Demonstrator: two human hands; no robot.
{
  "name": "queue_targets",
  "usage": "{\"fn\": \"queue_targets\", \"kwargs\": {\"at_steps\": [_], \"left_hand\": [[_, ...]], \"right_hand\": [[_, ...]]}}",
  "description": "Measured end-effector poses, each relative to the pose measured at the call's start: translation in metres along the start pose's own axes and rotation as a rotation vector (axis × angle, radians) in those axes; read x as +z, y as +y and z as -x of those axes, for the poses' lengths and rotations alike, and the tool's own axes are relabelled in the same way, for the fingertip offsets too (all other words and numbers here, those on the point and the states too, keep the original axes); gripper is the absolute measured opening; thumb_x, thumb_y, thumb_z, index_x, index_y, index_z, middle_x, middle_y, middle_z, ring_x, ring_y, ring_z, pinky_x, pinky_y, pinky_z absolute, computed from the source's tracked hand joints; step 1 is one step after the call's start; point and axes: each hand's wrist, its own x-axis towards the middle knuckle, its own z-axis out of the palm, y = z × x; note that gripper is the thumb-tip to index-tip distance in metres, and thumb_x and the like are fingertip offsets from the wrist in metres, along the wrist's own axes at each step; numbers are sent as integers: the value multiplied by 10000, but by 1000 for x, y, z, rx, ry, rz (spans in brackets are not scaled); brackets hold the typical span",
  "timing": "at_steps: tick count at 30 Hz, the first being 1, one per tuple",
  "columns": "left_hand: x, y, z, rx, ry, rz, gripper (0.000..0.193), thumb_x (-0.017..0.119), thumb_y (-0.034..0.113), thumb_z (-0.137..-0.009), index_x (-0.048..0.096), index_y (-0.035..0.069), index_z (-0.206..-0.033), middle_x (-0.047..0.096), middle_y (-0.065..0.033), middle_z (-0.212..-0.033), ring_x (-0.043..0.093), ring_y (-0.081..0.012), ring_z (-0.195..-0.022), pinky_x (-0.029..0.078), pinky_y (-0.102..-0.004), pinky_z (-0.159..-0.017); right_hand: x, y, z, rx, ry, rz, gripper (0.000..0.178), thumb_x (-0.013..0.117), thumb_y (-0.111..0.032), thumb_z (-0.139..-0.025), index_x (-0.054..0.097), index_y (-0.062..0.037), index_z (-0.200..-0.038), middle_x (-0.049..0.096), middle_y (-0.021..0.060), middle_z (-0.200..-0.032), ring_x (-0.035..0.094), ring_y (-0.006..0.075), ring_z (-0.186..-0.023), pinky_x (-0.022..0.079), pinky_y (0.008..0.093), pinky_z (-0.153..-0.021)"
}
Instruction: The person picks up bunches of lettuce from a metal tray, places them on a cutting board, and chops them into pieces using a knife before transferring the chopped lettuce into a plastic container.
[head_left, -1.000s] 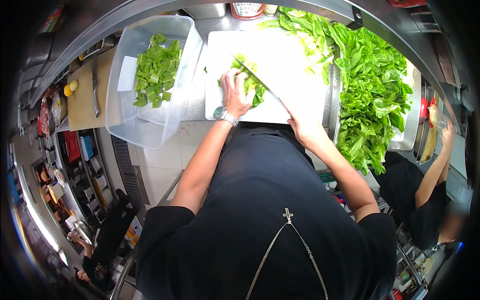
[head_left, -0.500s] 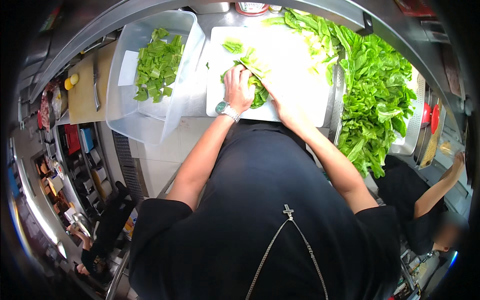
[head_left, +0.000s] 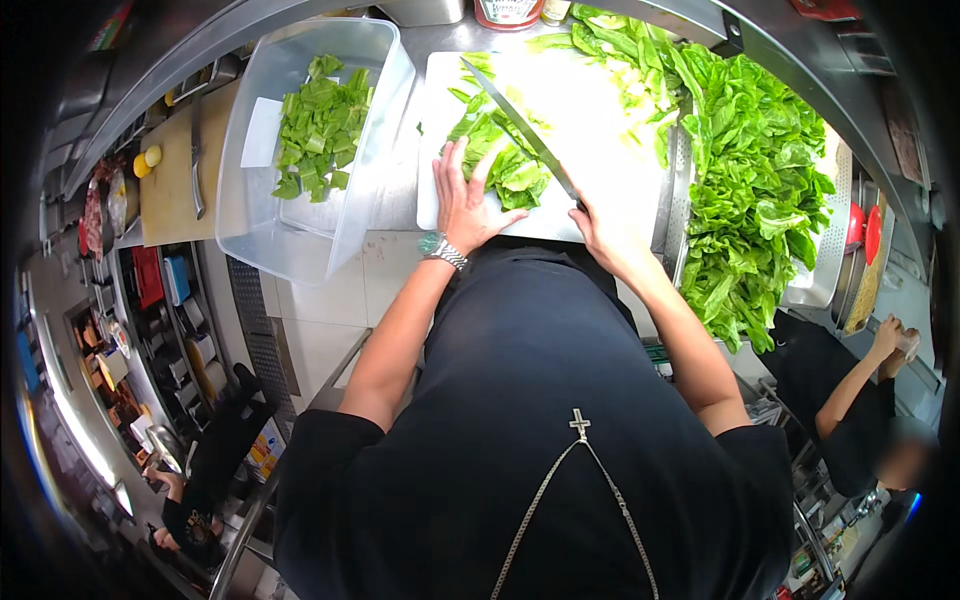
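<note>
Your left hand (head_left: 468, 210) is spread wide against the lettuce (head_left: 515, 168) on the white board (head_left: 610, 140), while your right hand (head_left: 612, 238) grips the knife (head_left: 527, 132). Beyond the board, a red bottle (head_left: 512, 24) bears a pale printed label (head_left: 508, 10).

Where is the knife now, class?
In the head view, the knife slants over the white board from the right hand, right of the greens near the left hand.

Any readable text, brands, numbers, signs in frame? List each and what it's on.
Red container: printed label; wording not copied here.
Small jar beside it: label too small to read.
Wristwatch dial: too small to read.
Co-worker's shirt, lower left: marking too blurred to read.
</note>
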Motion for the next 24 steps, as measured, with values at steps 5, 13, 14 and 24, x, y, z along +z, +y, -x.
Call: {"fn": "queue_targets", "kwargs": {"at_steps": [5,13,14,24], "left_hand": [[32,-13,9,-44,148,46,797,825,215,-672,432,134,-1360,325,-237,-1423,351,-463,-1303,348,-564,-1063],[30,-8,5,-98,11,-46,577,723,190,-691,511,66,-1214,404,-222,-1318,405,-423,-1220,341,-528,-1028],[30,-8,2,-102,9,-47,577,723,190,-691,511,66,-1214,404,-222,-1318,405,-423,-1220,341,-528,-1028],[29,-4,-10,-113,-31,-159,523,757,233,-697,545,30,-1129,482,-169,-1247,419,-377,-1218,322,-522,-1028]], "right_hand": [[-18,-14,26,-124,-24,79,590,609,-115,-935,417,-143,-1493,652,201,-901,628,381,-842,500,445,-800],[-29,-32,32,-19,-227,11,638,585,-63,-919,378,-163,-1514,642,229,-962,613,397,-912,489,461,-838],[-22,-30,30,-104,-128,18,642,580,-57,-916,379,-168,-1515,640,248,-998,613,409,-933,488,466,-855],[38,-32,-42,-170,122,232,636,563,-41,-890,458,-234,-1487,626,168,-887,595,316,-834,473,459,-840]]}}
